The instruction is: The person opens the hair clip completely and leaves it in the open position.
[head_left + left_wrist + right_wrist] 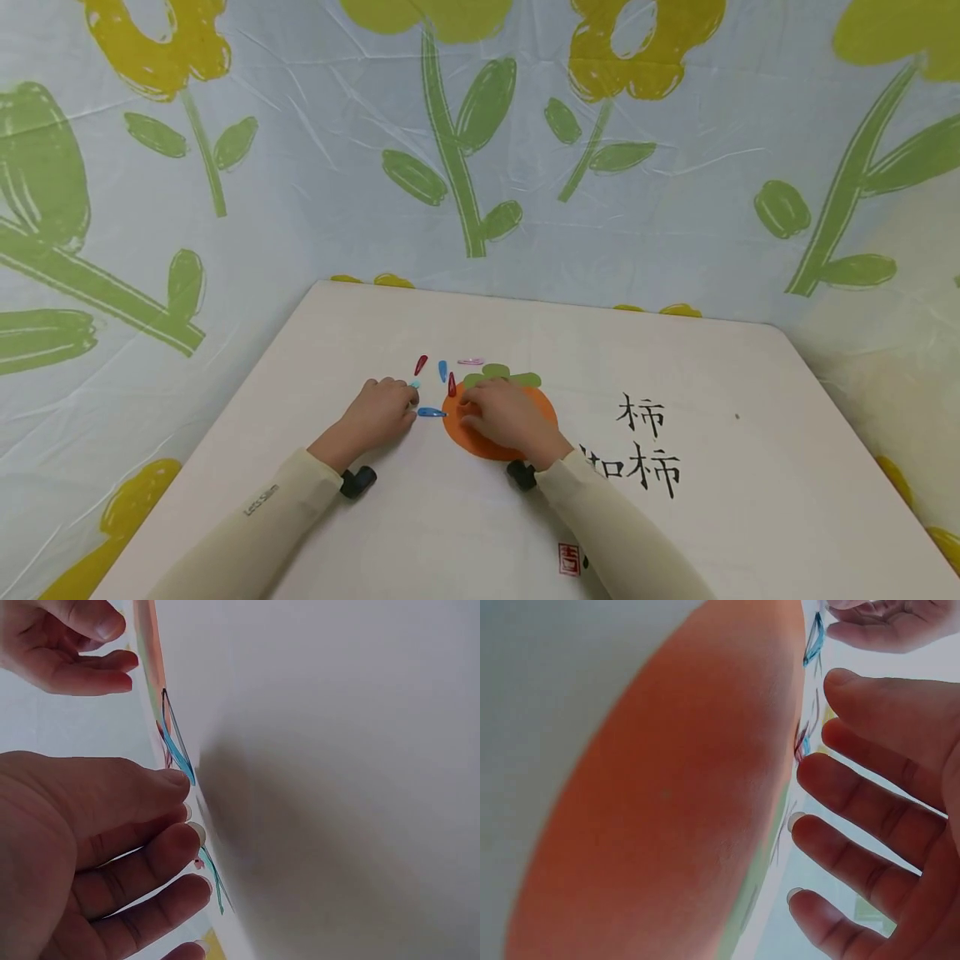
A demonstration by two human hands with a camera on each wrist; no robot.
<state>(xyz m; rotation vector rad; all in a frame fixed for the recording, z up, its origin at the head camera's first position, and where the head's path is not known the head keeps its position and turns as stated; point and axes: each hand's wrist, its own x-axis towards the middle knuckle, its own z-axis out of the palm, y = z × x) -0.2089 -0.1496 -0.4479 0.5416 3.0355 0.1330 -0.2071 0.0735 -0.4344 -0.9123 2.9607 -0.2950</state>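
Several small snap hair clips lie on the table. My left hand (381,411) is just left of a blue hair clip (431,412), its thumb tip close to the clip's end; whether they touch I cannot tell. A teal hair clip (213,876) lies by its fingertips, partly hidden in the head view. Above the printed orange persimmon (534,417) hovers my right hand (512,417), fingers loosely bent and holding nothing. A red hair clip (452,385) rests at the persimmon's upper left edge. Beyond are another red clip (422,365), a blue clip (442,370) and a pink clip (471,362).
The pale table cover (750,500) carries black printed characters (651,467) to the right and a red seal print (569,560) near the front. Behind the table hangs a flower-patterned cloth (322,200). Both wrists wear dark straps, including the left one (358,482).
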